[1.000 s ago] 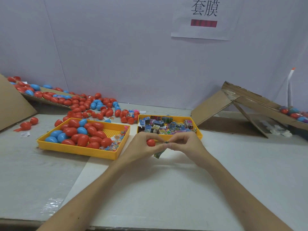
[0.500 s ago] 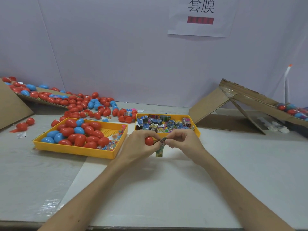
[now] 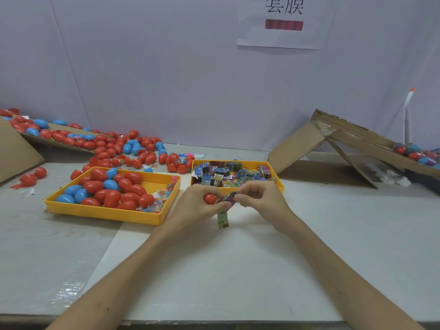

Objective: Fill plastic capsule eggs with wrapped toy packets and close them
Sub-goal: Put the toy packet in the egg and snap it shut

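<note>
Capsule egg [image 3: 209, 198] held in left hand [image 3: 192, 209]; right hand [image 3: 260, 198], 3 o'clock of it, pinches packet [image 3: 229, 198]: looks mid-insert, push in next

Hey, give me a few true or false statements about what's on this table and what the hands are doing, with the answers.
1. The left hand holds a red egg. True.
2. The right hand lies flat on the table. False: it is raised and pinches a packet right beside the egg.
3. The left tray holds only blue eggs. False: it holds red and blue eggs, mostly red.
4. The right tray holds wrapped packets. True.
5. The paper sign lies on the table. False: it hangs on the wall behind.
</note>
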`<state>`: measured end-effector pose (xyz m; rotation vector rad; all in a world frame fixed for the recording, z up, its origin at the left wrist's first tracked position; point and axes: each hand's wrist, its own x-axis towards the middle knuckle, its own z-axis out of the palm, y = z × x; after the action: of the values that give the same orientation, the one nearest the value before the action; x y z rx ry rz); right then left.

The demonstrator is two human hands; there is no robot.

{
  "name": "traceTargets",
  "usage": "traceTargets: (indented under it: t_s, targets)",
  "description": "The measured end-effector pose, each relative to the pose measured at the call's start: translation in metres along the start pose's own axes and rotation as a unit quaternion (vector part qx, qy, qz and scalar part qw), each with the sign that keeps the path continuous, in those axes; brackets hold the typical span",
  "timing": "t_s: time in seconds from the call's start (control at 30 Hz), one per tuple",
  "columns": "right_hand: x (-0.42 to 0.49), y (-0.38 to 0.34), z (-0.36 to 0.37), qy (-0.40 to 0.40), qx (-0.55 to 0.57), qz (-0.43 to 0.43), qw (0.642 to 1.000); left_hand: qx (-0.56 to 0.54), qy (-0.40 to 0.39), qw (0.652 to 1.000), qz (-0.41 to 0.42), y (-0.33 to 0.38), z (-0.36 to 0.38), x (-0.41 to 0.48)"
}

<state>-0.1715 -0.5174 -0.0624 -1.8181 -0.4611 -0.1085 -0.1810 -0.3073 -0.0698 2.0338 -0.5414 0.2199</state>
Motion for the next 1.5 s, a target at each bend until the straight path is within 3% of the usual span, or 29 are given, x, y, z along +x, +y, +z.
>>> traceTargets:
  t_s: [0.23, 0.43, 0.8, 1.0, 1.2, 1.5]
  targets:
    - [0.001, 0.0, -0.001, 0.008, -0.005, 0.011, 1.0, 0.019, -0.021, 0.999, -0.015, 0.001, -0.001, 0.0]
    - [-0.003, -0.003, 0.005, -0.028, -0.034, -0.015, 0.999, -0.028, 0.029, 0.999, 0.012, 0.005, 0.0, -0.001]
    - [-0.003, -0.002, 0.008, 0.02, -0.044, -0.024, 0.999, -0.005, 0.053, 0.999, 0.003, 0.007, 0.003, -0.001]
    - [-0.001, -0.002, 0.004, 0.044, -0.013, -0.026, 0.999, 0.091, 0.034, 0.995, -0.023, 0.0, -0.001, -0.003]
    - [-0.002, -0.002, 0.004, -0.017, -0.018, -0.018, 1.0, 0.052, 0.018, 0.998, 0.022, 0.001, -0.001, -0.004]
    - [0.0, -0.003, 0.0, 0.004, -0.01, -0.011, 1.0, 0.05, -0.01, 0.998, 0.024, 0.0, 0.0, -0.004]
